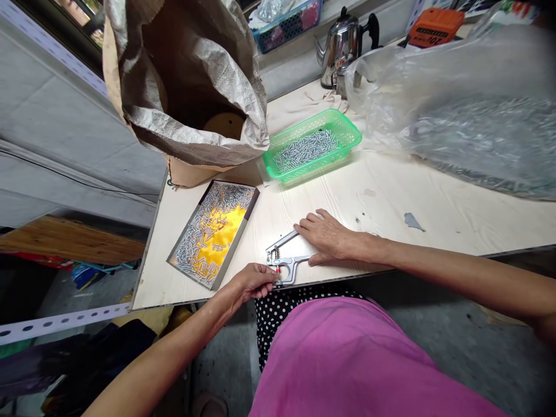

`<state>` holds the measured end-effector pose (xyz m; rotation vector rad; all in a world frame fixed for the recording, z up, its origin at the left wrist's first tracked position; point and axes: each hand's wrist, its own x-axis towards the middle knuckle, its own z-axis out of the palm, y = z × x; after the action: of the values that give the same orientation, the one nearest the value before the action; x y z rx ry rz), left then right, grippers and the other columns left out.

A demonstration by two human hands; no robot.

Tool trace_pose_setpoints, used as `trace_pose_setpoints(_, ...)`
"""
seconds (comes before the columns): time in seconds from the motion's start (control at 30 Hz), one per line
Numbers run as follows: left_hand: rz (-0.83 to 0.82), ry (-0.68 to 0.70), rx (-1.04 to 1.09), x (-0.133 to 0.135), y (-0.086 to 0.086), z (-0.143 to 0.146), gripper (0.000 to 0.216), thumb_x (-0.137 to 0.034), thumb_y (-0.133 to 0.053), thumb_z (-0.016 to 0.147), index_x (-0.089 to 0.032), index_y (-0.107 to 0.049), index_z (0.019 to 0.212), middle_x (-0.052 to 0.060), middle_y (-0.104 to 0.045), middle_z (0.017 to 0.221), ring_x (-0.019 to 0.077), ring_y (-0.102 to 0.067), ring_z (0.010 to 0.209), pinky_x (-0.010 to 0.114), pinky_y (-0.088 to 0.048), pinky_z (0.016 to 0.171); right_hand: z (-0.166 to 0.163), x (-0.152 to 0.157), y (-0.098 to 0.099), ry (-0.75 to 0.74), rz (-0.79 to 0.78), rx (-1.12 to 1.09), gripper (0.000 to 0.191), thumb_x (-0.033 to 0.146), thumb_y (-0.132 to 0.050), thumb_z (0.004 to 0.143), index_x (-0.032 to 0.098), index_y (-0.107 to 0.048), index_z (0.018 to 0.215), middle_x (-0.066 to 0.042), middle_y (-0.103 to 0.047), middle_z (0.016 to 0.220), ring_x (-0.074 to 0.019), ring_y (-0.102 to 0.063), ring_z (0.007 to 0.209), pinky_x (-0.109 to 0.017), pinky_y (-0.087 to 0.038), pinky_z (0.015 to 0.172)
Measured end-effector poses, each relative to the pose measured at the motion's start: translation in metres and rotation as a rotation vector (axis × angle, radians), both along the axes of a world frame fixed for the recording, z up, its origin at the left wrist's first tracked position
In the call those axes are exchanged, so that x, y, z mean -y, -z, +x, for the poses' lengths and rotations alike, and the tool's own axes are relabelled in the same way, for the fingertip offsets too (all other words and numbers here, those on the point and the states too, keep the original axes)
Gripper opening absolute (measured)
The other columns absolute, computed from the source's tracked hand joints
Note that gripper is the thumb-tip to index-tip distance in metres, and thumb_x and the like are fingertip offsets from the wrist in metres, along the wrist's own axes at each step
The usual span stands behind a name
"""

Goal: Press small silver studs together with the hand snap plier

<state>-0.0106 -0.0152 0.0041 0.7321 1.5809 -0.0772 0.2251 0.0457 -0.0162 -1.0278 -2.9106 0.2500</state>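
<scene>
A grey metal hand press tool (284,263) lies on the pale wooden table (391,197) near its front edge. My right hand (325,236) rests over the tool's two handles, fingers curled around them. My left hand (254,282) pinches something small at the tool's jaw, where a red tip shows; what it holds is too small to name. To the left a shallow metal tray (249,202) with a yellow bottom holds several small silver pins.
A green plastic basket (347,132) of silver pins stands behind the tool. A large open paper sack (191,87) stands at the back left. A big clear plastic bag (469,110) of metal parts fills the right side. A steel kettle (341,46) is at the back.
</scene>
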Motion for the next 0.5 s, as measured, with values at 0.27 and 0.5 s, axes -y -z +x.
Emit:
trace_pose_setpoints(0.27, 0.914, 0.619, -0.529, 0.01, -0.016, 0.024, 0.024, -0.04, -0.065, 0.085, -0.019, -0.069, 0.095, 0.007, -0.067, 0.093, 0.0211, -0.061, 0.087, 0.031, -0.047, 0.073, -0.001, 0.012, -0.009, 0.031, -0.03, 0.02, 0.047, 0.045, -0.072, 0.078, 0.012, -0.06, 0.109, -0.013, -0.061, 0.109, -0.0289, -0.049, 0.101, -0.041, -0.034, 0.084)
trace_pose_setpoints(0.5, 1.122, 1.002, -0.419, -0.022, 0.008, 0.049, 0.076, -0.041, -0.07, 0.082, -0.016, -0.032, 0.143, 0.015, -0.053, 0.13, 0.0289, -0.049, 0.116, 0.045, -0.043, 0.096, 0.009, 0.008, -0.008, 0.073, -0.081, 0.02, 0.07, 0.052, -0.078, 0.067, 0.009, -0.056, 0.119, -0.014, -0.059, 0.112, -0.0295, -0.05, 0.101, -0.041, -0.038, 0.085)
